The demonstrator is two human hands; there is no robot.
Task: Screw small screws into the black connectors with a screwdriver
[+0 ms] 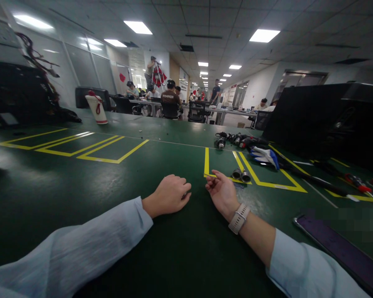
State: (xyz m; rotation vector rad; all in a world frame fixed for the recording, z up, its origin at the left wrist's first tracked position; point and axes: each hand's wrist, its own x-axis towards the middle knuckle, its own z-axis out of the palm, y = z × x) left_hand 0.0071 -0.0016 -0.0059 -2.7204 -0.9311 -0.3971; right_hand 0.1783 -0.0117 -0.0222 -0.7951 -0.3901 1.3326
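Taking the gap between the hands as the clock's centre, best to work with forearms low and steady over the green table (174, 256), to bring fingertips face to face rather than twist the wrists, and to pinch anything small lightly — well inside the view; mind the two metal cylinders (245, 176) at two o'clock, just beyond the right hand by the yellow tape (207, 160), likely to roll or tip if brushed by a knuckle; leave the glove (265, 157) at two and the phone (335, 248) at four well apart from the work.

At nine o'clock, see the left hand (170, 194) with back upward, fingers curled toward three, thumb tucked in close; note a dark bit (184, 196) beside the thumb, too small to name — cannot tell whether clamped there or merely shadow. At three o'clock, see the right hand (222, 193) with palm turned inward and upward, pointing toward eleven, fingers loosely bent, above a watch strap (239, 218); cannot tell whether pinched on something thin or resting apart; clearly not touching the left hand.
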